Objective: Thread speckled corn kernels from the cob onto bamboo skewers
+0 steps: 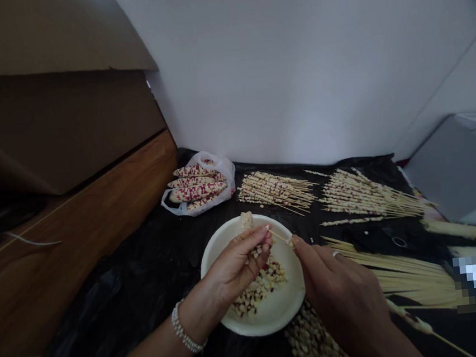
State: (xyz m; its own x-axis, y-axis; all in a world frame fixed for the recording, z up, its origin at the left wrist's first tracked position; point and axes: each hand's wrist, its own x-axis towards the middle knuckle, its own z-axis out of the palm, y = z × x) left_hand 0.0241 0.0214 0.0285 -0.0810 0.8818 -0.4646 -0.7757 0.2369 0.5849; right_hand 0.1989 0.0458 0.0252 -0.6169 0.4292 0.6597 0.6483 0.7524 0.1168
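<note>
Over a white bowl [254,327], my left hand [234,271] pinches a corn kernel [267,229] between thumb and forefinger. More kernels show between its curled fingers. My right hand [342,280] is closed on a thin wooden skewer [279,234], whose far end meets the left fingertips. A pale kernel [289,241] sits on the skewer close to the right fingertips. Loose cream and dark red kernels [260,294] lie in the bowl. Behind my left hand, a bare corncob end [246,219] rises by the far rim; whether the hand touches it is hidden.
A plastic bag [224,171] holds speckled corn cobs [197,192]. Two piles of kernel-threaded skewers [275,190] [357,195] lie by the wall. Bare skewers [415,273] lie right; more threaded skewers [314,339] lie beneath my right arm. A cardboard box [60,122] stands left.
</note>
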